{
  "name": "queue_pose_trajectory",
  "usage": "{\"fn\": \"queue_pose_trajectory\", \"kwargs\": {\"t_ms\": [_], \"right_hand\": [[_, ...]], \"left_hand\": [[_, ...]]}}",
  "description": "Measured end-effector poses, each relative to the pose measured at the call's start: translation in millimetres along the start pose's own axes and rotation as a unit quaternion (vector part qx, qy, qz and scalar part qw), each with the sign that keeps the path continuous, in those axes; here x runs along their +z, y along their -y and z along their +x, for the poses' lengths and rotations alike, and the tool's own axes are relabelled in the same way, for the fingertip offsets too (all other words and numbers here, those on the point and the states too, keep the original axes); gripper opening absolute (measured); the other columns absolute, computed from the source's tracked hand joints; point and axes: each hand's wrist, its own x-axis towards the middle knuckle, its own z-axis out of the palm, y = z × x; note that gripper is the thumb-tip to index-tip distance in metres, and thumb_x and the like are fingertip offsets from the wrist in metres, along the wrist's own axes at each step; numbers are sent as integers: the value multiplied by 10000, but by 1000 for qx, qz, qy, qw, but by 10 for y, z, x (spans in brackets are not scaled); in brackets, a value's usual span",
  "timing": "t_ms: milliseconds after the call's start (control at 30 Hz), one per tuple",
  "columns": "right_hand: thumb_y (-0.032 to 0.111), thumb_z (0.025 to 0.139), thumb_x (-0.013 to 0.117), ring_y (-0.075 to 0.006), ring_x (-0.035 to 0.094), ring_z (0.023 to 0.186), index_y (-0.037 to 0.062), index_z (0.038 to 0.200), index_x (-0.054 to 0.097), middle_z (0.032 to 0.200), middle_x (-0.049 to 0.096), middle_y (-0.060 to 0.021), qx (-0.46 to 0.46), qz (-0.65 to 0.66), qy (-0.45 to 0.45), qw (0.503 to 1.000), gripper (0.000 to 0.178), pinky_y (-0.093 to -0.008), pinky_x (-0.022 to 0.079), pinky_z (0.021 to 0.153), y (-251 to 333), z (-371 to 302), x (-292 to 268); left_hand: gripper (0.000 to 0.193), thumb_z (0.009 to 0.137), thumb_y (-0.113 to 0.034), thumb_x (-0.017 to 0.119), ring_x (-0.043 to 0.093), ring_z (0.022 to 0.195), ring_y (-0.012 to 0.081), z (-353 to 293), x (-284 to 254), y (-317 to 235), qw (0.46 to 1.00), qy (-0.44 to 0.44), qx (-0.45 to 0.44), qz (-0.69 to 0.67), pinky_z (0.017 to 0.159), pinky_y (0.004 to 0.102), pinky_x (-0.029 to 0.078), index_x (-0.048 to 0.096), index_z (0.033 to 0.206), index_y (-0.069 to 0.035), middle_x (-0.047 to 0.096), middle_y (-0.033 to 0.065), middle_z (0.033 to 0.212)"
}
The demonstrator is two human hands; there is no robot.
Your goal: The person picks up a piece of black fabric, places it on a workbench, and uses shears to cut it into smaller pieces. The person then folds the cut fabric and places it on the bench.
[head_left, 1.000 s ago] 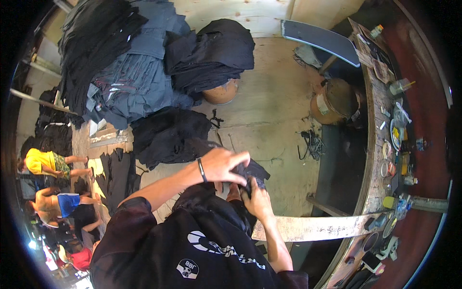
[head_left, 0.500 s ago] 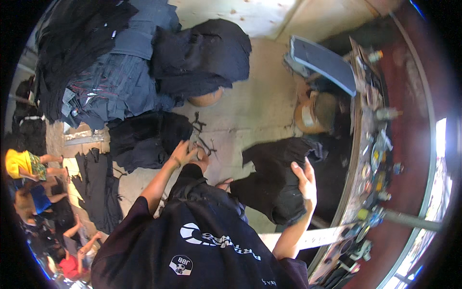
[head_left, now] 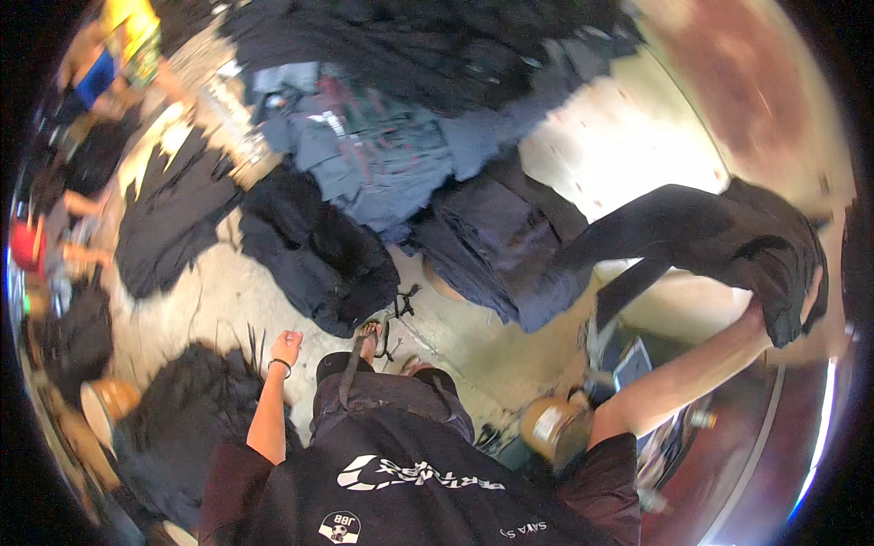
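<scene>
Head view | right hand point(head_left: 810, 293): closed on black cloth point(head_left: 706, 226) by one end, presumably so its length spreads freely | cloth: raised over right edge of floor point(head_left: 469, 350), near dark pile point(head_left: 510, 232) | left hand point(head_left: 288, 345): curled closed, nothing visible inside

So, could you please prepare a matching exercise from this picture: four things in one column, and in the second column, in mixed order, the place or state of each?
Things
1. left hand
2. right hand
3. blue-grey cloth pile
4. brown tub with a pale label

Places and states
A. upper middle of the picture
B. holding up a black cloth
C. beside the right forearm
D. with a dark band at its wrist

Pairs: 1-D, 2-B, 3-A, 4-C
</scene>
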Motion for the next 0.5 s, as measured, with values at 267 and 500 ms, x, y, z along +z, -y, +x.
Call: {"fn": "queue_pose_trajectory", "kwargs": {"t_ms": [267, 500], "right_hand": [[335, 1070, 585, -323, 537, 1417, 4, 1588, 437, 1565, 523, -218, 92, -574, 330, 744, 632, -478, 441, 1177, -2237, -1777, 930], [431, 902, 708, -355, 755, 856, -2, 1047, 664, 967, 733, -180, -19, -385, 666, 638, 459, -530, 607, 765, -2247, -5441, 130]], "left_hand": [[392, 970, -438, 736, 771, 903, 295, -2503, 681, 145, 966, -215, -133, -61, 844, 419, 592, 722, 1107, -71, 790, 123, 940], [234, 988, -295, 712, 677, 1144, 348, -4414, 1194, -804, 867, -452, -202, -63, 1000, 454, 526, 718, 1081, -81, 716, 175, 1139]]}}
